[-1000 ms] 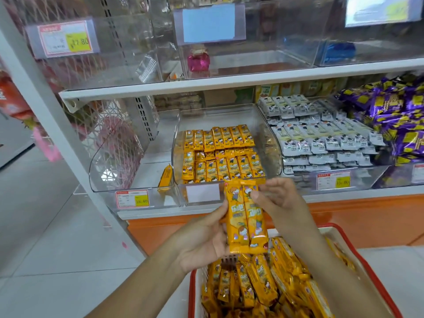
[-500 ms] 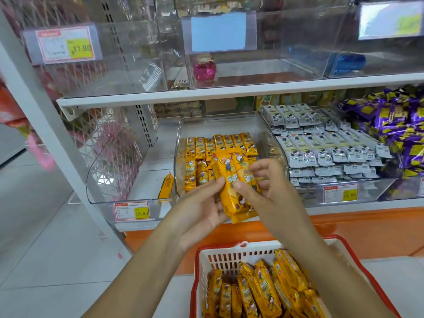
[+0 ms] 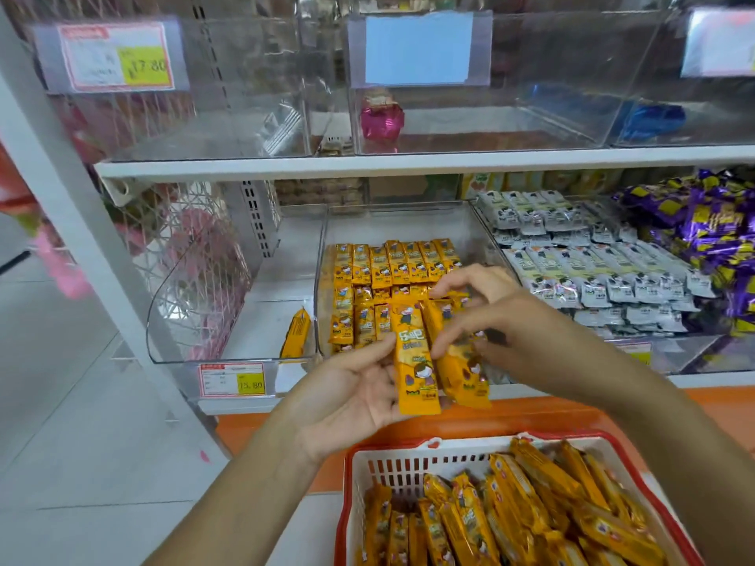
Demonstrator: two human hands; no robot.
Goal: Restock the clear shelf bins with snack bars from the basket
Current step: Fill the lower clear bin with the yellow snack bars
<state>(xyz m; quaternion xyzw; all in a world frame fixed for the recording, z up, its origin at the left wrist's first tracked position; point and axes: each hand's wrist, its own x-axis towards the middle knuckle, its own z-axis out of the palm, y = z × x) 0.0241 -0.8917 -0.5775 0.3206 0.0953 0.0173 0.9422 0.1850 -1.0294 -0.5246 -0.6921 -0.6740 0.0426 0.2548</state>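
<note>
**Hands, centre of the frame.** The left hand lies palm-up beneath two orange snack bars. Its fingers curl against the left edge of the nearer bar and grip the pair from below. The right hand reaches in from the right, above the bars. Its fingers are slightly spread, with thumb and forefinger pinching the upper half of the right-hand bar.

**Held bars.** The two bars lie side by side and touching, with their long axes running up the frame. Their upper ends overlap the front of the middle clear bin. Their lower ends hang in front of the lower shelf.

**Middle clear bin.** It stands on the lower shelf and holds rows of stocked orange bars laid flat.

**Left clear bin.** A single orange bar leans against its right wall. A price tag sits on its front.

**Basket, lower right of the frame.** It has white mesh walls and a red rim, and it holds a loose pile of orange bars.

**Right of the frame.** Grey-white packets fill the next bin, with purple packets beyond them.

**Upper shelf.** Its clear bins hold a pink wrapped item and a blue wrapped item; both are blurred.
</note>
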